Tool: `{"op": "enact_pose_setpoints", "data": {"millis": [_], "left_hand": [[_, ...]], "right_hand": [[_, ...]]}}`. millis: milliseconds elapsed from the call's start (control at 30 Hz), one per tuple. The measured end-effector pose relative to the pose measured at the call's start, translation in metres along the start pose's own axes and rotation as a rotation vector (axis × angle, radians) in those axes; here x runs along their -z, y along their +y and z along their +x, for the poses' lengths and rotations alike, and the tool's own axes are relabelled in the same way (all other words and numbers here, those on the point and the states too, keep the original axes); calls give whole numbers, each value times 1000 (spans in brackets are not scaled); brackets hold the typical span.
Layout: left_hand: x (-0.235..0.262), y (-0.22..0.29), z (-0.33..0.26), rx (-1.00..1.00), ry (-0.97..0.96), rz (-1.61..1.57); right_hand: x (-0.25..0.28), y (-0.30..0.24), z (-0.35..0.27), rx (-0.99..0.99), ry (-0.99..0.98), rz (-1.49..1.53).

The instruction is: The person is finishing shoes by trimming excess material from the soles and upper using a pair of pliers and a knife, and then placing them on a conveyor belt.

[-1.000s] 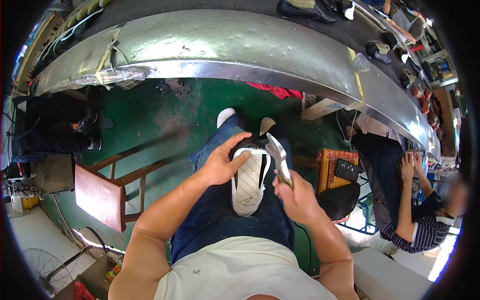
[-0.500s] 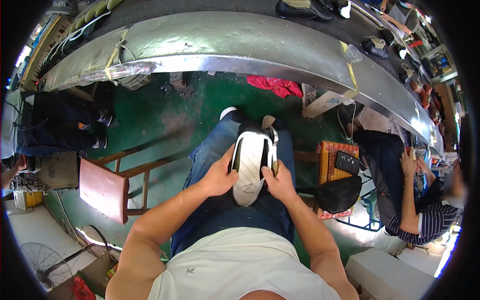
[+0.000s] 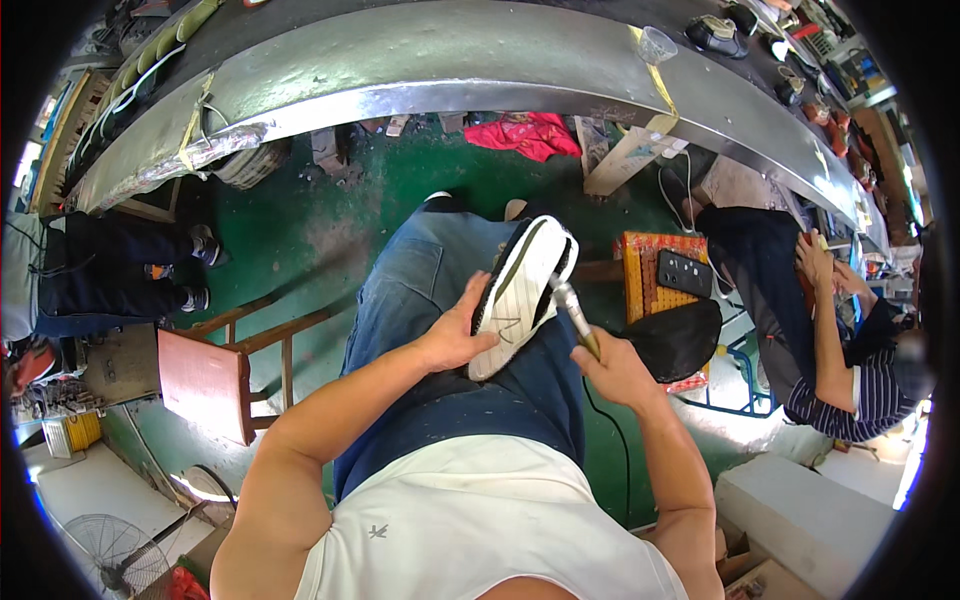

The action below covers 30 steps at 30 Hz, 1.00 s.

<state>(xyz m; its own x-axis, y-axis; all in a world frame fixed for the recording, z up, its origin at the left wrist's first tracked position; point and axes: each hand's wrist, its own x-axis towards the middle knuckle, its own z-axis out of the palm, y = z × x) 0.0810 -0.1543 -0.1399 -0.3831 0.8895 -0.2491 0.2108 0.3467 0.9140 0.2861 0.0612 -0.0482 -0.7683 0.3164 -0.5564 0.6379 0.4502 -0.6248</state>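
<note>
A shoe [image 3: 517, 300] lies bottom up across my thighs, its white underside bearing a dark scribbled mark and its edge rimmed in white. My left hand [image 3: 460, 325] grips its left side, with the thumb over the underside near the lower end. On the other side, my right hand [image 3: 615, 368] is closed round the tan handle of a hammer [image 3: 572, 308]. The silver metal end points up and left, at the shoe's right edge. Whether it touches the shoe I cannot tell.
A long metal-edged bench [image 3: 400, 88] runs across in front, with shoes [image 3: 715, 35] on it. To the left stands a pinkish stool [image 3: 205, 385]. At right, a woven-top stool [image 3: 645, 285] bears a phone [image 3: 685, 272] and a black item [image 3: 675, 340]. A co-worker [image 3: 840, 390] sits beyond.
The shoe has tilted, its far end swinging right. My right hand has left the shoe's side and moved right, the hammer now slanting in it. My left hand stays on the shoe. The view has shifted slightly.
</note>
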Motion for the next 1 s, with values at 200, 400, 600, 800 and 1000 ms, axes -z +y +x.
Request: {"op": "enact_pose_setpoints", "data": {"millis": [200, 400, 600, 800, 1000], "left_hand": [[-3, 16, -1, 127, -143, -170], [2, 26, 3, 369, -7, -1162], [-14, 7, 39, 492, 398, -650], [-8, -6, 34, 270, 496, -26], [-4, 6, 30, -146, 409, 299]], "right_hand": [[-8, -6, 15, 580, 220, -343], [14, -66, 36, 308, -252, -587], [-66, -35, 35, 326, 133, -114], [-14, -40, 52, 361, 19, -311], [-38, -16, 77, 281, 218, -229]]}}
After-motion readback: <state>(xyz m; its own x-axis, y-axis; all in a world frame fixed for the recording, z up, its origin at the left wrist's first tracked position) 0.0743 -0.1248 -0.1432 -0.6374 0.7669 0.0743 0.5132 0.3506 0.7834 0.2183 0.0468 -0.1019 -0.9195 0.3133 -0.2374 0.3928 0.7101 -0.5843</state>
